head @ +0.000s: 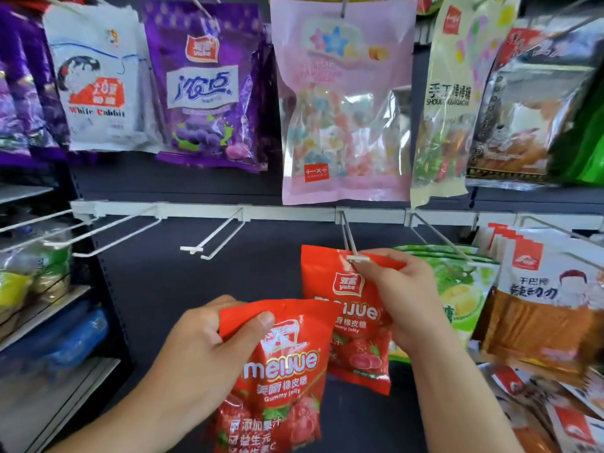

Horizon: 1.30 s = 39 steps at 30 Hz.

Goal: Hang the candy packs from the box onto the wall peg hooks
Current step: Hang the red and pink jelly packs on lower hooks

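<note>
My left hand (pixel 199 348) grips the top of a red Meijue gummy pack (pixel 277 380), held low in front of the wall. My right hand (pixel 402 295) pinches the top edge of a second red gummy pack (pixel 349 289) right at the tip of a white peg hook (pixel 351 243). The hook's tip sits at this pack's top, beside my fingers; whether it passes through the hang hole I cannot tell. Two bare white peg hooks (pixel 215 237) stick out from the rail to the left. The box is not in view.
Purple, white, pink and yellow candy bags (pixel 343 103) hang in the row above. Green packs (pixel 464 289) and orange snack packs (pixel 542 302) hang to the right of my right hand. Side shelves (pixel 49 308) with goods stand at the left.
</note>
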Tool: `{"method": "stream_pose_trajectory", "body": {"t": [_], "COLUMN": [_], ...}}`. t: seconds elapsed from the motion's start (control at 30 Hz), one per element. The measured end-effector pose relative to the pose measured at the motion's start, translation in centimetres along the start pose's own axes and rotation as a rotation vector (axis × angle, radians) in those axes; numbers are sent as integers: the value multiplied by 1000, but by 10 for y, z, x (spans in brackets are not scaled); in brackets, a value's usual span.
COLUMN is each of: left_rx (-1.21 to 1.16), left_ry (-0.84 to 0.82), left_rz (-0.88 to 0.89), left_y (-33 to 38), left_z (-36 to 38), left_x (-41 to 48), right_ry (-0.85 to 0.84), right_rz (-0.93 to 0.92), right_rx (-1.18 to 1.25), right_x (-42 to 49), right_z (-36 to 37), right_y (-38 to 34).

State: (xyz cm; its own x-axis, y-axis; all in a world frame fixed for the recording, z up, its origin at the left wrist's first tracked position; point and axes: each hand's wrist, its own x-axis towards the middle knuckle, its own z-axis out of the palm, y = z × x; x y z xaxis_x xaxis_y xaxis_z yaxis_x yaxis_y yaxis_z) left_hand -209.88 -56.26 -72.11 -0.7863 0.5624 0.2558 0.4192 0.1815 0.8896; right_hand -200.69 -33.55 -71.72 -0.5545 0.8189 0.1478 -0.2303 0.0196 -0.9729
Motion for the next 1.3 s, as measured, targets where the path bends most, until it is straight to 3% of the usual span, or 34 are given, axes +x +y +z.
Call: {"method": "stream_pose_trajectory", "body": {"t": [0.17,0.27,0.33,0.4,0.5,0.57,0.7,0.97,1.1,1.3], "left_rx": [3,-80,-151,-193,-214,-231,-241,-309,-334,-132], "left_ry": [-60,-91,-106,-90,-63,-32,32,-46,56,9], "left_rz": [-28,-59,-77,-81,-93,-89,-57,-6,-11,-6], "left_y": [7,13,19,25,32,37,43,33,19,10], "left_z": [2,2,5,9,18,24,39,53,37,24], "left_x": [-4,-6,-6,-5,-3,-2,2,4,2,3], "right_ry": [168,402,523,428,-62,-260,-431,-239,-86,-3], "right_rz": [-66,-224,-424,-498,-165,54,169,106,-12,-101], "right_rx": [-299,-602,-663,-568,-178,8,176,198,188,94], "right_x": [10,5,-4,-10,-24,-33,-42,-36,-33,-25], "right_z": [-1,-8,-15,-19,-20,-24,-41,-47,-46,-29], "right_y": [17,21,16,14,14,16,29,26,9,5]}}
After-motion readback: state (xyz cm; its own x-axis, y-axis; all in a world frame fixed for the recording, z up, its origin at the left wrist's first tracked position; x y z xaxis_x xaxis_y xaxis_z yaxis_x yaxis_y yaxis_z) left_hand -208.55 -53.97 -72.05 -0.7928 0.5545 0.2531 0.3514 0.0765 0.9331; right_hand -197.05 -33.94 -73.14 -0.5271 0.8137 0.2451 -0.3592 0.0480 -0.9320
